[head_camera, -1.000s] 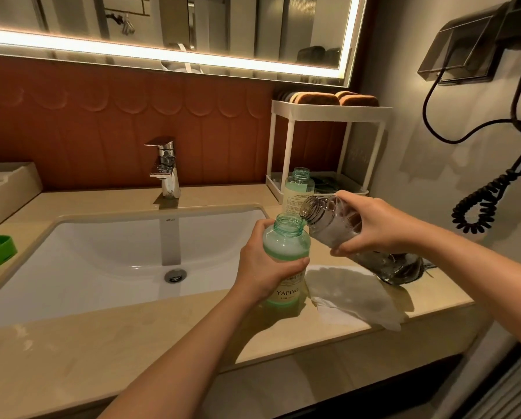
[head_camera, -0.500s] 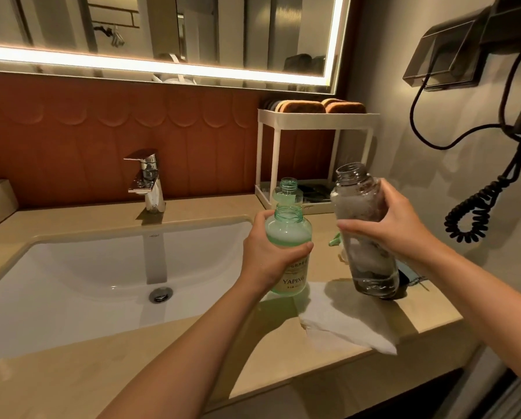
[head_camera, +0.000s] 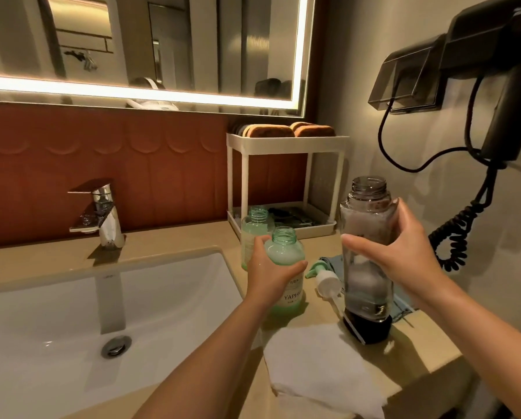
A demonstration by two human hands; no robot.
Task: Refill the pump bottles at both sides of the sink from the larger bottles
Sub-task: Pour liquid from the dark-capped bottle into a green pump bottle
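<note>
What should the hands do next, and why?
Probably set the big bottle down and let go. The right hand holds it upright, not pouring; the green bottle in the left hand looks nearly full, and its open neck needs the pump lying between them.

Left hand (head_camera: 266,275) gripping, right hand (head_camera: 404,258) gripping, forearms outstretched
</note>
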